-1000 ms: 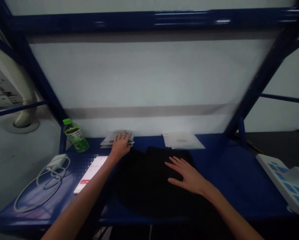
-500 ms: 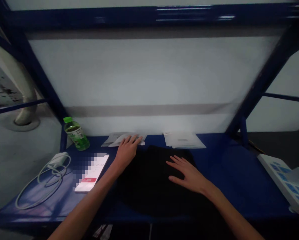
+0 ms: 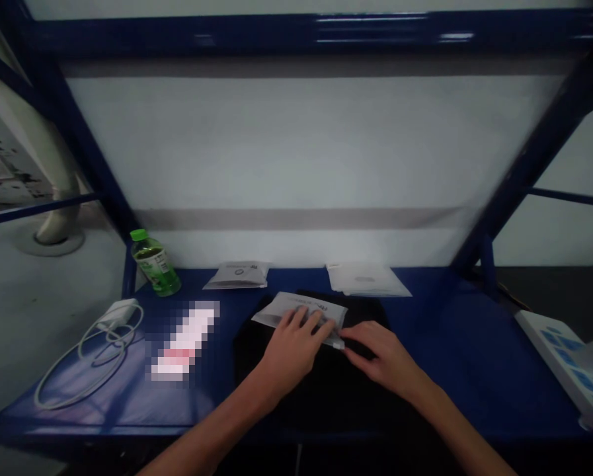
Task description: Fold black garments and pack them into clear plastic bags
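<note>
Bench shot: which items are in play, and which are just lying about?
In play:
left hand and right hand, both at a flat plastic packet
black cloth under the packet

Lying about:
grey packet
white packet
green-capped bottle
pixelated phone
white charging cable
white-and-blue object
</note>
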The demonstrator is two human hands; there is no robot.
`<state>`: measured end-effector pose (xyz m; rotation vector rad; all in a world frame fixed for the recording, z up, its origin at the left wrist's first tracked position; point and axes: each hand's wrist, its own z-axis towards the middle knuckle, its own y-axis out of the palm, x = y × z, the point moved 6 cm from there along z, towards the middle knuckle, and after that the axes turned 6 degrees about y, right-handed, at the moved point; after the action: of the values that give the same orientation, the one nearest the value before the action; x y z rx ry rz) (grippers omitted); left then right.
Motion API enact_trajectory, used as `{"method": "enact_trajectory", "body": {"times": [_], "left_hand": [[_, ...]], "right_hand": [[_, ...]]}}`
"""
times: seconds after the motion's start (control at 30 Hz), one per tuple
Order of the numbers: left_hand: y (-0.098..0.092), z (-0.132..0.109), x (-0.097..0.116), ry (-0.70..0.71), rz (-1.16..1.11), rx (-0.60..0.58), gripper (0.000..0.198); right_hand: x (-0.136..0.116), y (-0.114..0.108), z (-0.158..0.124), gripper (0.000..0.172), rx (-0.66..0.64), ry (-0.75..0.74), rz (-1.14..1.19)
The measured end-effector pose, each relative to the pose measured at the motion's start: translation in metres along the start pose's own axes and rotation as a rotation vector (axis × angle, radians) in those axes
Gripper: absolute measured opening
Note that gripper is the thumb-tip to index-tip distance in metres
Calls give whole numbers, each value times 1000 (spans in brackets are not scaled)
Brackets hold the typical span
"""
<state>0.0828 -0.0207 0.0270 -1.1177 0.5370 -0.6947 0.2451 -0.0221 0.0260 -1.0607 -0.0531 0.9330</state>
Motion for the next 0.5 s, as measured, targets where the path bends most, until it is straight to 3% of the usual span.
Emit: {"method": "enact_trajectory", "body": {"times": [0.17, 0.33, 0.5], "left_hand": [[-8, 0, 5, 14, -68, 90, 38], [-19, -4, 17, 119, -100, 211, 20], [-23, -5, 21, 158, -61, 272, 18]], "right_hand": [[-10, -4, -3, 20, 46, -76, -2], [-14, -5, -3, 21, 22, -109, -34], [-22, -3, -2, 24, -36, -184, -108]]}}
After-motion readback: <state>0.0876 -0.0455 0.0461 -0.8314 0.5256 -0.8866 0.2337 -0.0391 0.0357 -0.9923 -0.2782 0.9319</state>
